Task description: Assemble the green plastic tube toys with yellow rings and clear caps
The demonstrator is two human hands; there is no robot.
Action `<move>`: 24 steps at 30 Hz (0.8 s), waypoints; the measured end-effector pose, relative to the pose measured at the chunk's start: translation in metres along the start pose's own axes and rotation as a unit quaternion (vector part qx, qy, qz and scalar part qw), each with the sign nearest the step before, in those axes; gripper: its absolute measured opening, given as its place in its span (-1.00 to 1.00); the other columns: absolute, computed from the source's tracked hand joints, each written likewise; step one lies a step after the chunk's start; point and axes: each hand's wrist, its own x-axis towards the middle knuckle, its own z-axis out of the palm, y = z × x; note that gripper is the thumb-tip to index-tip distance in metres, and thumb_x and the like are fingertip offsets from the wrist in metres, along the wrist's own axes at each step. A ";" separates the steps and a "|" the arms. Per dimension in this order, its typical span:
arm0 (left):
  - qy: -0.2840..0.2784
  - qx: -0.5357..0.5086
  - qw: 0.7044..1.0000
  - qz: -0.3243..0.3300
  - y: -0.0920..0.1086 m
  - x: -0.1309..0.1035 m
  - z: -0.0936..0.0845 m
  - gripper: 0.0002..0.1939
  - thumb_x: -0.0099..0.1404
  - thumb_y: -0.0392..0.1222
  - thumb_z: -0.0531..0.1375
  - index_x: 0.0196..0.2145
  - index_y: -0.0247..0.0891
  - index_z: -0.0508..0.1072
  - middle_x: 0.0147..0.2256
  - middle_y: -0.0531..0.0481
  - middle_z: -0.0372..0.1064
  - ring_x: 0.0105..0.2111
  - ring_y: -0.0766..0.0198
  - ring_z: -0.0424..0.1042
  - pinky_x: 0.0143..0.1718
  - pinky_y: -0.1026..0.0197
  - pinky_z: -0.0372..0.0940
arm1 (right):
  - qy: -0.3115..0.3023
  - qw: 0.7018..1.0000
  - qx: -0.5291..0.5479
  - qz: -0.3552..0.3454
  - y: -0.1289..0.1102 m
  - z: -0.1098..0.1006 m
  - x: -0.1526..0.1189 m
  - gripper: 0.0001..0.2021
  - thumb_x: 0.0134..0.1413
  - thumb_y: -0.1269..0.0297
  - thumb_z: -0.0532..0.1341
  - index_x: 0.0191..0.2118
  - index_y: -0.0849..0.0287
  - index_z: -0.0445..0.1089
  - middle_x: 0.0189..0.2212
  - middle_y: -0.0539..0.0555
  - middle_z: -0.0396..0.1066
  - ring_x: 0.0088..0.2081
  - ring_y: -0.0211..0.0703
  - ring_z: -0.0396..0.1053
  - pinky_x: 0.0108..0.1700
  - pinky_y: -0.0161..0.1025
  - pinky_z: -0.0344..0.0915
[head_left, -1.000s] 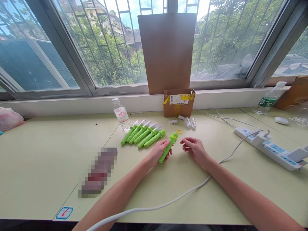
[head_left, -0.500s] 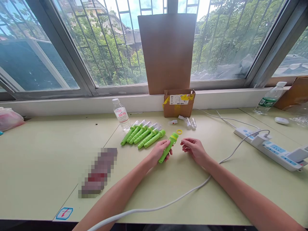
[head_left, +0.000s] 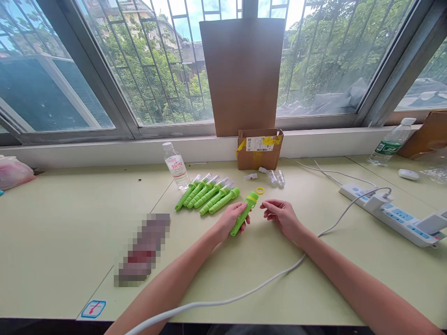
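Note:
My left hand [head_left: 233,220] is wrapped round a green plastic tube [head_left: 243,216], held at a slant above the table. A threaded collar with a yellow ring shows at its upper end. Just right of that end is my right hand [head_left: 282,216], apart from the tube, its fingers curled and thumb against them; anything in them is hidden. Beyond the hands lies a loose yellow ring [head_left: 260,190]. To the left, several similar green tubes [head_left: 206,194] lie in a row, most with clear tips; the closest one, a capless green tube [head_left: 225,202], has a bare green end.
Clear plastic caps [head_left: 275,178] and small white parts [head_left: 250,177] lie before a cardboard box [head_left: 259,160]. A water bottle [head_left: 176,167] stands behind the tubes. A white cable [head_left: 258,284] crosses under my right forearm from the power strip [head_left: 394,216]. A pixelated object [head_left: 143,251] lies left.
My right hand has shifted very slightly left, towards the tube's upper end. The left hand and the tube stay nearly still.

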 end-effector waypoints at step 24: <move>-0.004 -0.004 1.000 0.001 -0.001 0.001 -0.001 -0.60 0.21 0.16 0.09 -0.30 -0.27 0.32 -0.54 0.05 0.34 -0.71 0.40 0.25 -0.74 0.35 0.09 | -0.018 1.000 -0.006 -0.004 0.001 0.000 0.000 -0.69 -0.15 0.04 0.35 -0.38 0.21 0.52 -0.38 0.11 0.49 -0.51 -0.28 0.35 -0.44 -0.30 0.28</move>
